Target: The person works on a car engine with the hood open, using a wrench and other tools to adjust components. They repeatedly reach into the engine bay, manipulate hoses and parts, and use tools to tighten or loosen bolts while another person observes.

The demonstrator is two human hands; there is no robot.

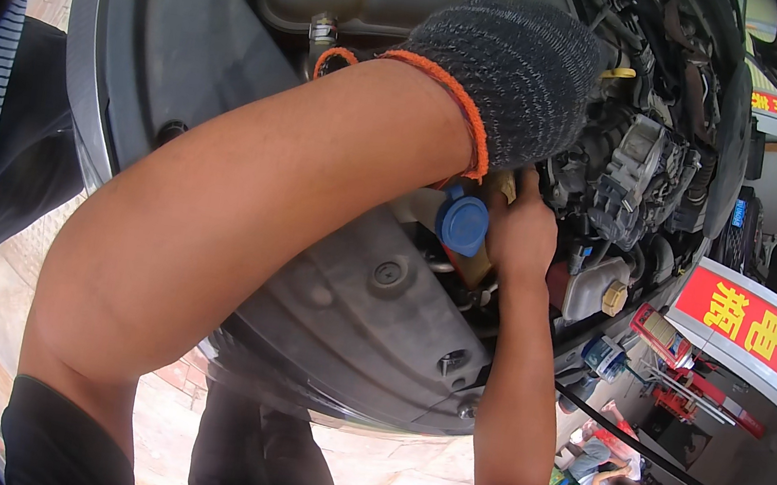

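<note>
Engine components (639, 163) lie right of the fingers (530, 187). The left hand (531, 94), in a knit glove (522, 49), and bare right hand (522, 236) reach down; I cannot tell whether their fingers are apart or clamped. Just left of the right fingers sits a blue filler cap (463, 224).

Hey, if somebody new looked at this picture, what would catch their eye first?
Probably the gloved left hand, upper middle, its dark knit ringed by an orange cuff, reaching into the engine bay. Next, just below it, comes the bright blue cap, with the bare right hand close by on its right. Toward the right edge, a red sign with yellow characters stands out too.
</note>
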